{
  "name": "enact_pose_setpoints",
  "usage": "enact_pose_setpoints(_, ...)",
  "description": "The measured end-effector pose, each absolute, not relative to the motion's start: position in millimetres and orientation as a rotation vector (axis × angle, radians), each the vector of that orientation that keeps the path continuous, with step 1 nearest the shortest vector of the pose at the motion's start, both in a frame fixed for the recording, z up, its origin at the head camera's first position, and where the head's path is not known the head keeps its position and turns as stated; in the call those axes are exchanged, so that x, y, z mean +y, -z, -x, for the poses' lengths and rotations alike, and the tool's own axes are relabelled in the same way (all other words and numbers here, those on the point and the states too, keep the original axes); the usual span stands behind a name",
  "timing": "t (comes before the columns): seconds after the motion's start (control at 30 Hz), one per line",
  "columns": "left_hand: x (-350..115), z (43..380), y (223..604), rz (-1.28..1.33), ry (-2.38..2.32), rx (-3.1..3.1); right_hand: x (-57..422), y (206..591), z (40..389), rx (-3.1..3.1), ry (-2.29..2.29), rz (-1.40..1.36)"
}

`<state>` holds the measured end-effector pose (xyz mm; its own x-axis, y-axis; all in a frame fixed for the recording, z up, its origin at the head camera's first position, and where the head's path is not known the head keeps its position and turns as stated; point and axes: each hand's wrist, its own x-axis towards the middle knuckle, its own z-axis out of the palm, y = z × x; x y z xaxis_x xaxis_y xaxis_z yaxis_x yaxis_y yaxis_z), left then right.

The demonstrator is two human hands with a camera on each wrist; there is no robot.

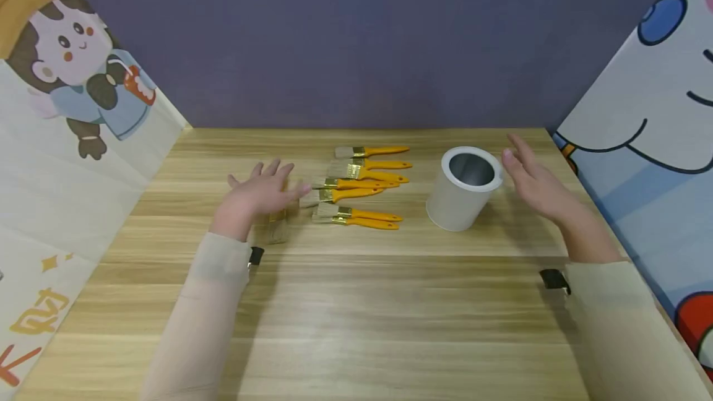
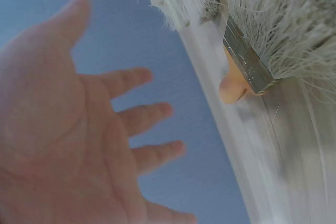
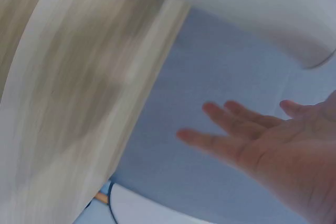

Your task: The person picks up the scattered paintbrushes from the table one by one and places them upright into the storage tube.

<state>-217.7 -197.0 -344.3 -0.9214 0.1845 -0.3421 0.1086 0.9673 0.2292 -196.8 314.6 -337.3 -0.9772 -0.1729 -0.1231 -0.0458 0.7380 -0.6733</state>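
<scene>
My left hand is held with its fingers spread, holding nothing, above a lone paintbrush that it partly hides. To its right lie several paintbrushes in a loose column, pale bristles to the left and orange handles to the right. A white cylindrical can with a dark interior stands upright right of the brushes. Just right of the can, my right hand is raised with fingers extended and nothing in its grasp. In the left wrist view the palm faces the camera, with brush bristles nearby.
The wood-grain table ends at a dark blue panel behind. Printed cartoon panels flank it, one on the left and one on the right. Black straps sit at the wrists.
</scene>
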Motion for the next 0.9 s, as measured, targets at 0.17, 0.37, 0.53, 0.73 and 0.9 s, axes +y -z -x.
enact_pose_setpoints(0.17,-199,204,340,-0.131,-0.243,2.684,296,333,188,2.729,1.035,0.191)
enact_pose_setpoints(0.37,-203,194,343,-0.039,-0.315,2.536,282,339,183,2.715,0.973,0.126)
enact_pose_setpoints(0.53,-204,191,351,-0.002,-0.301,2.54,277,342,186,2.744,0.972,0.091)
enact_pose_setpoints(0.73,-205,188,353,0.032,-0.25,2.579,271,344,192,2.755,1.003,0.086)
enact_pose_setpoints(0.9,-215,187,354,0.036,-0.277,2.601,270,346,194,2.739,1.047,0.076)
